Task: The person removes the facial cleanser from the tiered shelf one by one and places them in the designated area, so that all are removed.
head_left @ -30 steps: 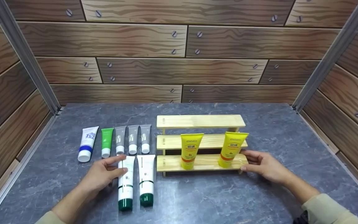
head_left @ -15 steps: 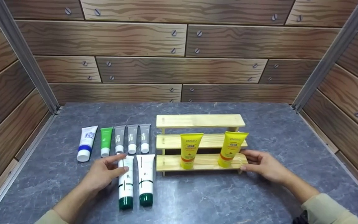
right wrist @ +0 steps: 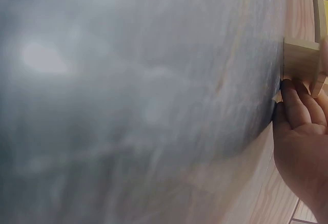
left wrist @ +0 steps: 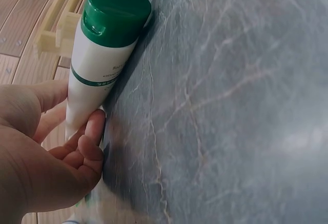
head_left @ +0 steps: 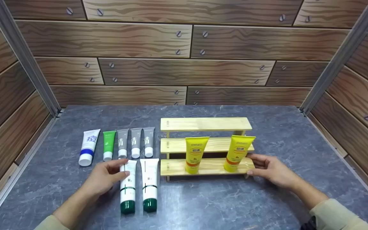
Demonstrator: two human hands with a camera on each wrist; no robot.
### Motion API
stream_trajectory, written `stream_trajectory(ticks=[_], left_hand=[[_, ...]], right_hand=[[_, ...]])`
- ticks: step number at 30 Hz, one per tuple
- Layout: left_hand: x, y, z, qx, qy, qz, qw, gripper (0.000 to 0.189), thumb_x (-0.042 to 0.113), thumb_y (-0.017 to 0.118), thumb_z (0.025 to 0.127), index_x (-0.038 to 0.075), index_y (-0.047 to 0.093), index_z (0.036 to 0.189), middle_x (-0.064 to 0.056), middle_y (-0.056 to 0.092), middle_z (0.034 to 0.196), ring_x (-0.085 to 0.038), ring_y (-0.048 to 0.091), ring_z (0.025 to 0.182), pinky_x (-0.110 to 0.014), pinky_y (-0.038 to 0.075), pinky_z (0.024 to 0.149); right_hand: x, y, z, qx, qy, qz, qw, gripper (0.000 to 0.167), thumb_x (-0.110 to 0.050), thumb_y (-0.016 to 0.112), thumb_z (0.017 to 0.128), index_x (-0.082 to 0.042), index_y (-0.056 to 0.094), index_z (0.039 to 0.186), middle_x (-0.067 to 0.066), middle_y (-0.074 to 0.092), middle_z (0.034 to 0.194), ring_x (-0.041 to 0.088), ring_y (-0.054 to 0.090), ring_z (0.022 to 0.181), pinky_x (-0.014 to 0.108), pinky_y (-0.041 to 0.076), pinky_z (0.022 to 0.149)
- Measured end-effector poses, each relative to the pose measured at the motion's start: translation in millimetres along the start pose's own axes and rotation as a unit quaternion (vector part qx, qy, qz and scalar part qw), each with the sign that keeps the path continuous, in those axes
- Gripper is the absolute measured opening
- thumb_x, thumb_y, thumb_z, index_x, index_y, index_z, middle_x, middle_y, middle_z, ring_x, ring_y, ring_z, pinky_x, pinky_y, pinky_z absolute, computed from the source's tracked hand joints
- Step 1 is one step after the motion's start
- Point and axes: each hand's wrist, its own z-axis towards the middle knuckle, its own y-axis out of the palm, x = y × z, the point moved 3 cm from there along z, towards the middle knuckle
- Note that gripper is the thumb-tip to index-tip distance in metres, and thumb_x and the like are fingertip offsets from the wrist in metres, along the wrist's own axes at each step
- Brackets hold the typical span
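In the head view, my left hand (head_left: 103, 179) holds the upper end of a white tube with a green cap (head_left: 128, 187), its thumb across the front. The left wrist view shows the same tube (left wrist: 95, 75) lying cap-outward, with fingers curled by its side near the tabletop. A second white-and-green tube (head_left: 150, 185) lies just right of it. My right hand (head_left: 272, 170) grips the right end of a three-step wooden rack (head_left: 211, 166), thumb at the lowest step's front. Two yellow tubes, one upright (head_left: 196, 155) and one leaning right (head_left: 239, 153), stand on that step.
Behind the white tubes lies a row: a white-and-blue tube (head_left: 89, 147), a green tube (head_left: 109, 145) and three grey tubes (head_left: 135, 142). Wood-patterned walls (head_left: 184, 41) enclose the marbled table (head_left: 222, 204) at the back and sides.
My left hand and its white tube have shifted very slightly, first right, then back left. The right hand, rack and yellow tubes have stayed in place.
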Motion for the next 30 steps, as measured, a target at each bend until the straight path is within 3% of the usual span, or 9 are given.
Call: stream_trajectory(ticks=[9, 19, 30], left_hand=[[-1.6, 0.0, 1.0, 0.004, 0.012, -0.007, 0.9999, 0.05, 0.014, 0.082, 0.094, 0.004, 0.067, 0.141, -0.02, 0.066, 0.138, -0.028, 0.063, 0.12, -0.042, 0.055, 0.098], [-5.1, -6.2, 0.3, 0.009, 0.03, -0.016, 0.9994, 0.05, 0.01, 0.083, 0.093, 0.0, 0.068, 0.139, -0.022, 0.068, 0.133, -0.027, 0.065, 0.112, -0.028, 0.055, 0.085], [-4.0, -14.2, -3.6, -0.008, 0.022, 0.001, 0.9997, 0.054, 0.013, 0.084, 0.091, 0.0, 0.067, 0.141, -0.022, 0.07, 0.13, -0.029, 0.066, 0.115, -0.034, 0.057, 0.087]], right_hand=[[0.1, -1.5, 0.1, 0.013, 0.009, -0.015, 0.9998, 0.077, -0.017, 0.081, 0.096, 0.017, 0.041, 0.152, 0.034, 0.046, 0.154, 0.045, 0.049, 0.141, 0.024, 0.049, 0.105], [-1.0, -1.2, -0.5, 0.01, 0.009, -0.013, 0.9998, 0.077, -0.017, 0.081, 0.096, 0.016, 0.041, 0.152, 0.033, 0.047, 0.154, 0.044, 0.051, 0.141, 0.024, 0.049, 0.105], [0.2, -1.3, 0.5, 0.007, 0.0, -0.02, 0.9998, 0.075, -0.016, 0.079, 0.097, 0.018, 0.04, 0.152, 0.035, 0.045, 0.155, 0.047, 0.048, 0.141, 0.022, 0.048, 0.104]])
